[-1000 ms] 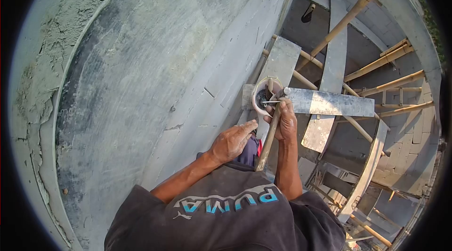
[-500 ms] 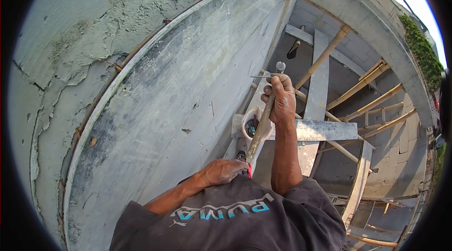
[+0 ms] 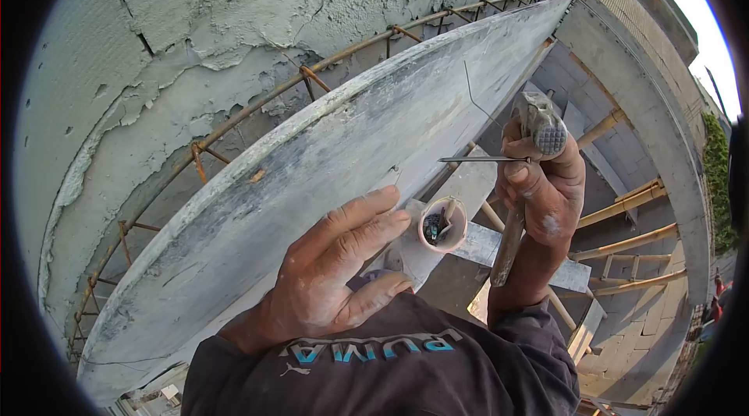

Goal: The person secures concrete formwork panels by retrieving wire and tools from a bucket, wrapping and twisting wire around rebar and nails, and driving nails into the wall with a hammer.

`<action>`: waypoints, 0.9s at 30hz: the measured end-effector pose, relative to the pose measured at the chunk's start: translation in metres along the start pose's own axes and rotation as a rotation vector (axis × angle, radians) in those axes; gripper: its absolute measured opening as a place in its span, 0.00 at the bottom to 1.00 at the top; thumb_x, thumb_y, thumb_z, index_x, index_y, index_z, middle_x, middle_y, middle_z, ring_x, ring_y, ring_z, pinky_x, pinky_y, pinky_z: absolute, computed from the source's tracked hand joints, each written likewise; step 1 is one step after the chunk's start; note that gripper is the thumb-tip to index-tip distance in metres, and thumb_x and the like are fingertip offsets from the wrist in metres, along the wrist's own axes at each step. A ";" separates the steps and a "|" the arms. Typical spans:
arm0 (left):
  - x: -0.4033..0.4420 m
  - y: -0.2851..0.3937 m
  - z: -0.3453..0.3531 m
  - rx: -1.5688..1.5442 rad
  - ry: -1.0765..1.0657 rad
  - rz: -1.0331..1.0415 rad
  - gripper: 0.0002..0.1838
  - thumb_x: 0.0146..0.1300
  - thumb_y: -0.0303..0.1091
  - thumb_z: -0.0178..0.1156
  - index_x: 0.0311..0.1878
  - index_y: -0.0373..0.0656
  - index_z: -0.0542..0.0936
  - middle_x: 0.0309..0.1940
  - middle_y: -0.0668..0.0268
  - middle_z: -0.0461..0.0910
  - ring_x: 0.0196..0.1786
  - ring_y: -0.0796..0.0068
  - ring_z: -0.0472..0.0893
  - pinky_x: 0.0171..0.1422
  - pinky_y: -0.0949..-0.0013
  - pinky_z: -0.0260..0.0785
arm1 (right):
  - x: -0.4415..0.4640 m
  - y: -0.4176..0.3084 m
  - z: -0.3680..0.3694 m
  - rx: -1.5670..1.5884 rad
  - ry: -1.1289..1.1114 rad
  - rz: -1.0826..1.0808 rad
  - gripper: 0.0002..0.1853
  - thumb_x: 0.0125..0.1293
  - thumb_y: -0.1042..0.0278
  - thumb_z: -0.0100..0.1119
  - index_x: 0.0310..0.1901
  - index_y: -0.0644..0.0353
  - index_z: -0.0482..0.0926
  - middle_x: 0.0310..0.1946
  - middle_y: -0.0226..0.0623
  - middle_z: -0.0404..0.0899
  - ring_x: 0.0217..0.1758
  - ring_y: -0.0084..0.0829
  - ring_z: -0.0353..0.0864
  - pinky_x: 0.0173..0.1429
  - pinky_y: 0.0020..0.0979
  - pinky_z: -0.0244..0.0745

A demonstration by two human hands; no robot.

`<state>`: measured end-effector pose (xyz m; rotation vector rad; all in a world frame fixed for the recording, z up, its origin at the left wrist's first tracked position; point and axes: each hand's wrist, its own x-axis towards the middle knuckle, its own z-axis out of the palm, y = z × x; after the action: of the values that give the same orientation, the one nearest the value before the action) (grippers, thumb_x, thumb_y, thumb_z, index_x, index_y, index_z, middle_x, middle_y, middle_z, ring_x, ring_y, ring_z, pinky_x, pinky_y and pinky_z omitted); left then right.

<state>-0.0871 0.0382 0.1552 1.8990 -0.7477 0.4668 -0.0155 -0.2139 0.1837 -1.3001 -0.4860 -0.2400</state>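
Observation:
My right hand (image 3: 550, 201) is wrapped round a hammer (image 3: 544, 126) with a waffle-patterned face, its handle pointing down. The same hand pinches a long nail (image 3: 480, 159) between thumb and finger, tip to the left. My left hand (image 3: 324, 272) is raised, palm partly turned inward, fingers stretched and thumb apart, with nothing in it. Beyond its fingertips stands a grey, cement-stained formwork panel (image 3: 328, 155); whether the fingers touch it I cannot tell. A thin bent wire (image 3: 470, 88) shows in front of the panel near the hammer.
A small bucket (image 3: 462, 221) holding dark bits, too small to name, stands below between my hands. Steel rebar (image 3: 257, 108) runs between the panel and the rough wall (image 3: 195, 34). Bamboo poles (image 3: 624, 201) and a plank (image 3: 566, 269) cross the lower space at right.
My left hand has come up from my waist and opened in front of the panel. My right hand has risen to the right with the hammer and nail. The view has shifted, revealing more rebar.

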 end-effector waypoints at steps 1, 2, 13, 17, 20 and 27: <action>0.004 0.009 -0.002 0.055 0.096 -0.030 0.28 0.59 0.34 0.75 0.61 0.35 0.78 0.61 0.47 0.78 0.59 0.54 0.82 0.59 0.61 0.77 | 0.003 0.002 0.007 0.004 -0.055 -0.009 0.10 0.57 0.78 0.75 0.40 0.64 0.83 0.35 0.35 0.82 0.32 0.21 0.76 0.34 0.23 0.71; 0.009 0.014 -0.003 0.116 0.194 -0.051 0.28 0.59 0.34 0.74 0.61 0.35 0.78 0.59 0.47 0.79 0.58 0.55 0.83 0.58 0.62 0.77 | 0.008 0.005 0.016 0.011 -0.114 -0.027 0.11 0.55 0.78 0.76 0.39 0.65 0.83 0.36 0.36 0.82 0.35 0.23 0.78 0.38 0.25 0.73; 0.068 0.030 -0.016 0.387 0.205 -0.091 0.11 0.62 0.21 0.68 0.48 0.36 0.83 0.43 0.54 0.82 0.42 0.61 0.84 0.45 0.64 0.77 | 0.084 -0.003 0.047 -0.055 -0.589 -0.191 0.14 0.51 0.76 0.80 0.33 0.62 0.79 0.40 0.37 0.80 0.44 0.28 0.78 0.46 0.29 0.71; 0.070 0.046 -0.036 0.177 0.303 -0.241 0.08 0.66 0.27 0.67 0.45 0.35 0.82 0.41 0.58 0.82 0.39 0.70 0.81 0.43 0.71 0.73 | 0.113 -0.006 0.043 0.058 -0.551 -0.174 0.09 0.58 0.76 0.75 0.37 0.65 0.83 0.35 0.32 0.79 0.33 0.19 0.74 0.33 0.23 0.68; 0.074 0.068 -0.045 -0.094 0.405 -0.438 0.11 0.68 0.33 0.66 0.45 0.33 0.83 0.39 0.63 0.81 0.36 0.79 0.77 0.41 0.75 0.71 | 0.126 -0.009 0.034 0.154 -0.499 -0.057 0.05 0.63 0.76 0.70 0.39 0.65 0.84 0.31 0.28 0.78 0.21 0.11 0.67 0.21 0.16 0.57; 0.116 0.070 -0.083 -0.066 0.187 -0.712 0.16 0.71 0.35 0.64 0.51 0.30 0.82 0.36 0.67 0.79 0.37 0.80 0.78 0.41 0.74 0.74 | 0.154 -0.011 0.047 0.039 -0.624 0.035 0.06 0.67 0.74 0.68 0.43 0.64 0.84 0.27 0.24 0.75 0.21 0.12 0.68 0.22 0.18 0.62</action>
<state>-0.0490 0.0580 0.3077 1.8783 0.0569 0.1582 0.1051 -0.1564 0.2753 -1.3331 -0.9879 0.2157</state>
